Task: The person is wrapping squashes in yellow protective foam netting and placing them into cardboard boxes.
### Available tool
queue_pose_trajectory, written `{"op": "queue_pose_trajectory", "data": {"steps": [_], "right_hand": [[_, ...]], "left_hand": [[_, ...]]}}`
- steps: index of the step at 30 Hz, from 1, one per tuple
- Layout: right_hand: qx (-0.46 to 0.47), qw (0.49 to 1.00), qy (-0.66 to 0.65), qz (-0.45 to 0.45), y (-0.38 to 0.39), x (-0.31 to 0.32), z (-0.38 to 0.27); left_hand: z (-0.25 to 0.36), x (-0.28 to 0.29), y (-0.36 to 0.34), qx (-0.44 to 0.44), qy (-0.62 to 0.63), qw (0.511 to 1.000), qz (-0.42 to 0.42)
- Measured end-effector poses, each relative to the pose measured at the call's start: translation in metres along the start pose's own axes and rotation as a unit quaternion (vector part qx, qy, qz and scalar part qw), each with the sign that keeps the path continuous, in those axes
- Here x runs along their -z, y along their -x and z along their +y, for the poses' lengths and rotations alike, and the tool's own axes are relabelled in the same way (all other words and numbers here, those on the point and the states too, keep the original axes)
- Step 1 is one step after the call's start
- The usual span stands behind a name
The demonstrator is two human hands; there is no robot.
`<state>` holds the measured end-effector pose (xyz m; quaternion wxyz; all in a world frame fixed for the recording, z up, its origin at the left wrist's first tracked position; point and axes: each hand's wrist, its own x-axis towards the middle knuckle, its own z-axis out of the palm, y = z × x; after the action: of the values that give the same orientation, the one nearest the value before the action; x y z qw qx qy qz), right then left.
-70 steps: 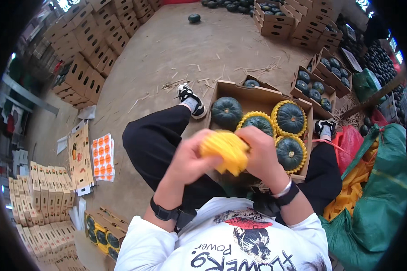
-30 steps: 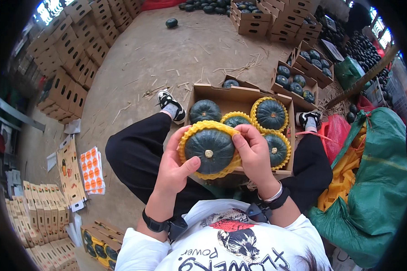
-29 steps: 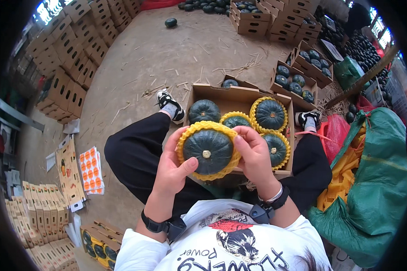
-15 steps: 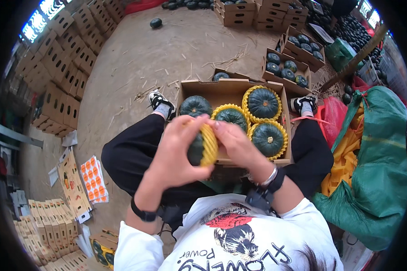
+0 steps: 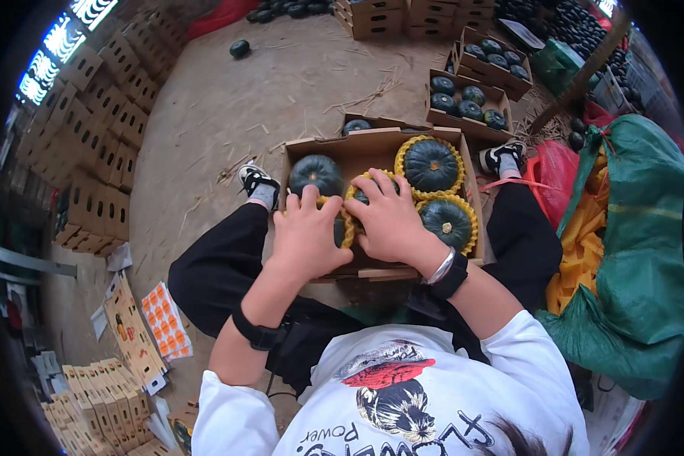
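Low in the near-left corner of an open cardboard box [image 5: 372, 272], my left hand [image 5: 305, 234] is closed over a dark green pumpkin in a yellow foam net [image 5: 345, 229]. My right hand [image 5: 391, 216] curls its fingers over the netted pumpkin in the middle [image 5: 362, 195], its thumb close to the left one. Both pumpkins are largely hidden beneath my hands. Behind my left hand sits a bare pumpkin [image 5: 316, 174] with no net visible. Two more netted pumpkins fill the right side, one far [image 5: 432, 165] and one near [image 5: 444, 220].
Beyond the box are other cartons of pumpkins [image 5: 470, 102]. To the right lies a green sack [image 5: 634, 251] with yellow foam nets [image 5: 583, 262] spilling out, beside a red bag [image 5: 553, 182]. Stacked cartons [image 5: 99, 129] and an orange sticker sheet [image 5: 167, 321] are on the left.
The netted pumpkin held up between both hands has been lowered into the box's near-left corner. My right hand has shifted from it onto the middle pumpkin.
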<state>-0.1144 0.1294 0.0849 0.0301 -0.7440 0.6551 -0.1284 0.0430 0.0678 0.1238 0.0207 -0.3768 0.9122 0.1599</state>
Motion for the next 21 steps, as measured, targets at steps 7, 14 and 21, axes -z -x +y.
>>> {"op": "queue_pose_trajectory", "data": {"steps": [7,14,21], "right_hand": [[-0.016,0.999,0.003,0.039,0.001,-0.004,-0.001],[-0.055,0.998,-0.005,-0.02,-0.002,0.006,-0.006],[0.035,0.956,-0.279,0.086,0.033,0.047,0.031]], "left_hand": [[-0.012,-0.024,-0.003,-0.033,-0.034,0.994,0.095],[-0.006,-0.026,-0.004,-0.091,0.006,0.985,0.15],[0.006,-0.034,-0.005,-0.036,-0.007,0.991,0.127]]}}
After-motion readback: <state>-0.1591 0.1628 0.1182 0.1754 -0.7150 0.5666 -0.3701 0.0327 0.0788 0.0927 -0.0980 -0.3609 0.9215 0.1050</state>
